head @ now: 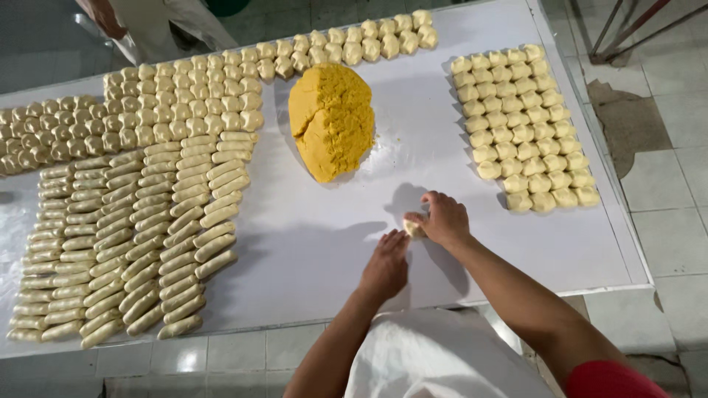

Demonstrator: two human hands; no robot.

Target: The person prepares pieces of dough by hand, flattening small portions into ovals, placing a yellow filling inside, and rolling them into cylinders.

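My right hand (442,217) is closed around a small pale dough piece (414,229) on the white table sheet (310,236). Just below and to the left, my left hand (385,267) lies palm down on the sheet, fingertips reaching toward that piece; I cannot see anything under it. A big yellow filling mound (332,118) sits beyond both hands, in the middle of the table.
Rows of pale dough logs (133,243) fill the left side, with small dough balls (177,96) behind them and along the far edge. A block of dough balls (523,125) lies at the right. Another person (158,26) stands beyond the table. Tiled floor at right.
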